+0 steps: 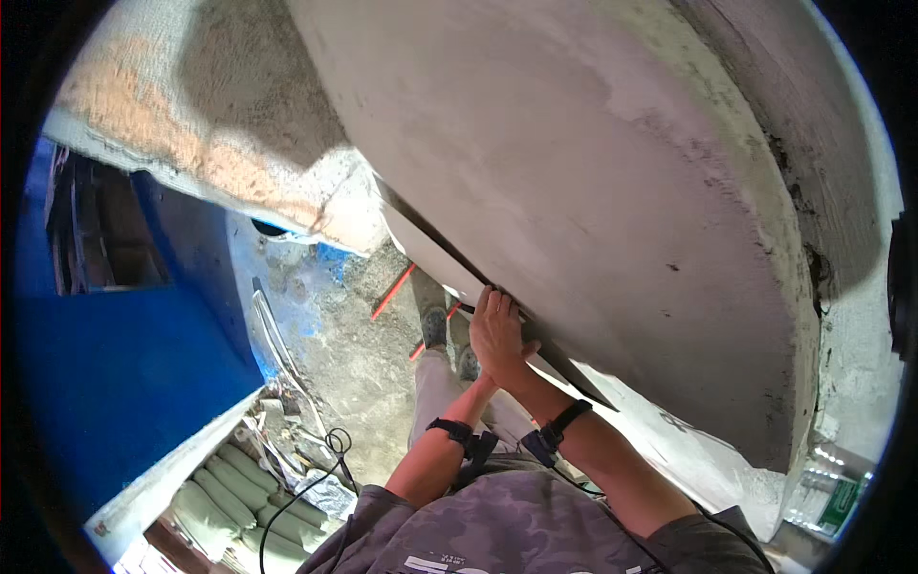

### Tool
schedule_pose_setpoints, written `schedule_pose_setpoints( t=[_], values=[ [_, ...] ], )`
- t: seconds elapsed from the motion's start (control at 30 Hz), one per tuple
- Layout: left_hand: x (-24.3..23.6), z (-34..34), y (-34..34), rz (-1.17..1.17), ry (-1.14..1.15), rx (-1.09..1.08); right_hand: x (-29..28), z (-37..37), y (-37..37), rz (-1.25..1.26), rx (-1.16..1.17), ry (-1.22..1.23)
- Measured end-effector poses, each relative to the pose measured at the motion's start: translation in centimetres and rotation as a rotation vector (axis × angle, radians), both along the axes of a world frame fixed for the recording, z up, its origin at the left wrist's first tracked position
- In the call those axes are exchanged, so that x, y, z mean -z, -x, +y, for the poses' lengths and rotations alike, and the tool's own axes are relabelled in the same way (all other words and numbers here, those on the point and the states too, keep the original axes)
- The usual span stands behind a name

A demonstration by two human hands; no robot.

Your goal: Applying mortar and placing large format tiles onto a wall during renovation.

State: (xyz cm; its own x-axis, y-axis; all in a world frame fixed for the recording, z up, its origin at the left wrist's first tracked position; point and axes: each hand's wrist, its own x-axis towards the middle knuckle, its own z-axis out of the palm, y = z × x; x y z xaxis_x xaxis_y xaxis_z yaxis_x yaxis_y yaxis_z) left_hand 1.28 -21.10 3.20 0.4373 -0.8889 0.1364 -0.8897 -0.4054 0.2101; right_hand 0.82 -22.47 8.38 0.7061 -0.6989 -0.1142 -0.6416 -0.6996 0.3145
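Observation:
A long, thin, straight-edged smoothing blade [564, 368] with a dark strip along it lies slantwise against a smooth grey plastered surface [622, 191]. At its middle, my right hand [497, 330] is closed on it, fingers bent over the strip. My left forearm passes under my right wrist. Most of my left hand [530, 350] is hidden there; what seems to be its thumb shows beside the blade, closed on the same strip. Black straps circle both my wrists.
Below are my shoes [435, 327] and red bars [392, 293] over a stained concrete floor [359, 373]. At left stand a blue panel [143, 383], pale pipes [277, 335] and stacked sacks [234, 488]. A clear bottle [832, 493] is at lower right.

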Motion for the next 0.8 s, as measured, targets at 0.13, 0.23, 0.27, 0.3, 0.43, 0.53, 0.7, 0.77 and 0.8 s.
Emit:
schedule_pose_setpoints(
  t=[0.13, 0.23, 0.27, 0.3, 0.43, 0.53, 0.7, 0.77, 0.8],
  values=[
    [1.3, 1.1, 0.8, 0.274, 0.067, -0.031, -0.3, 0.5, 0.5, -0.031, 0.009, -0.011],
    [2.1, 1.5, 0.5, 0.252, 0.060, 0.010, -0.3, 0.6, 0.4, -0.029, 0.078, -0.125],
    [2.3, 1.6, 0.6, 0.237, 0.051, 0.027, -0.2, 0.7, 0.2, 0.007, 0.085, -0.144],
    [2.5, 1.6, 0.6, 0.220, 0.048, 0.042, -0.2, 0.9, 0.1, 0.044, 0.096, -0.162],
    [2.6, 1.3, 0.4, 0.445, 0.135, -0.075, 0.3, 1.6, 0.1, -0.029, 0.126, 0.089],
    [1.4, 0.7, -0.6, 0.386, 0.232, 0.052, 0.7, 1.5, 0.2, -0.098, 0.182, 0.070],
    [-2.0, 1.0, 2.9, 0.886, 0.043, -0.212, -0.1, 0.6, 2.4, -0.453, 0.291, -0.298],
    [-1.8, 0.9, 5.3, 0.884, -0.016, -0.379, -1.2, 0.5, 5.2, -0.523, 0.270, -0.369],
    [-1.1, 1.0, 6.0, 0.874, -0.044, -0.467, -1.8, 0.7, 7.0, -0.528, 0.215, -0.406]
  ],
)
